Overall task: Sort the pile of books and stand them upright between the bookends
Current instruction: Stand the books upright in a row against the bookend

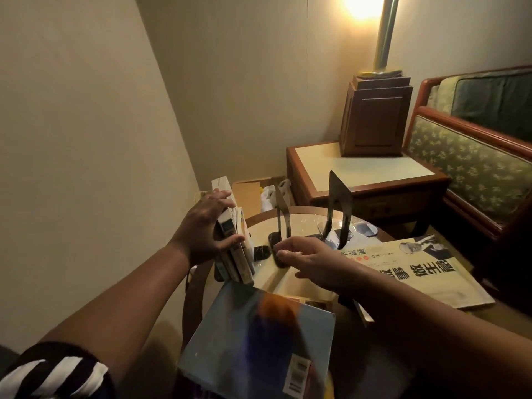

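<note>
Left hand grips the small batch of upright pale-spined paperbacks at the left edge of the round glass-topped table with the wooden rim, fingers over the top and thumb across the spines. The batch leans slightly and stands left of both bookends, not between them.

Just right of it is the thin black metal bookend, seen edge-on. Right hand is flat over its black foot, fingers straight, holding nothing. I can't tell if it's actually pressing down.

The second black metal bookend stands further right, gap between the two open.

My read of the step is seating the batch against a bookend. To do it well:
- pin the foot before pushing, since the glass probably lets it skid
- slide the batch rather than lift it, thumb squeezing so none fans out
- square the spines, then close the other bookend in

Not yet stood: the blue-covered book lying flat at the near edge and the large cream book with black characters on the right.
</note>
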`<state>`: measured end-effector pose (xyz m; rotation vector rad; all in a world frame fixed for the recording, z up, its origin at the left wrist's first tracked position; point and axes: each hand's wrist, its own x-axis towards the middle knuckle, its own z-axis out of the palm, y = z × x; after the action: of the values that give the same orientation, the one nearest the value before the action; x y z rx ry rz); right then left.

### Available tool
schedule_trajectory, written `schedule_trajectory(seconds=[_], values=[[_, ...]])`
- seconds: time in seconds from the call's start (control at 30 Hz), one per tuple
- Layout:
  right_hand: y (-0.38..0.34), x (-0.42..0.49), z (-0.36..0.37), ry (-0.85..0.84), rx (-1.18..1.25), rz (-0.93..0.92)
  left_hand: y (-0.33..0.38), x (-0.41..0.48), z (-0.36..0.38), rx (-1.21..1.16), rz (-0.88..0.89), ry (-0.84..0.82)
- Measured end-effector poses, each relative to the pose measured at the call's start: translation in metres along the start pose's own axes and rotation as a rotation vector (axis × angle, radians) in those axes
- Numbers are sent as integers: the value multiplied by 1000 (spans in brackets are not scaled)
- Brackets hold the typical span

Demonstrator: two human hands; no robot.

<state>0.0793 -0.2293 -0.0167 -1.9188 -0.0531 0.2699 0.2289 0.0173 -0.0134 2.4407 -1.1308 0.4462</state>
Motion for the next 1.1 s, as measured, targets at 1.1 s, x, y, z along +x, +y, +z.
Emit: schedule_trajectory(seconds=[1.1], values=[[33, -110, -182, 285, -221, 255, 5, -3, -1, -19, -20, 8]])
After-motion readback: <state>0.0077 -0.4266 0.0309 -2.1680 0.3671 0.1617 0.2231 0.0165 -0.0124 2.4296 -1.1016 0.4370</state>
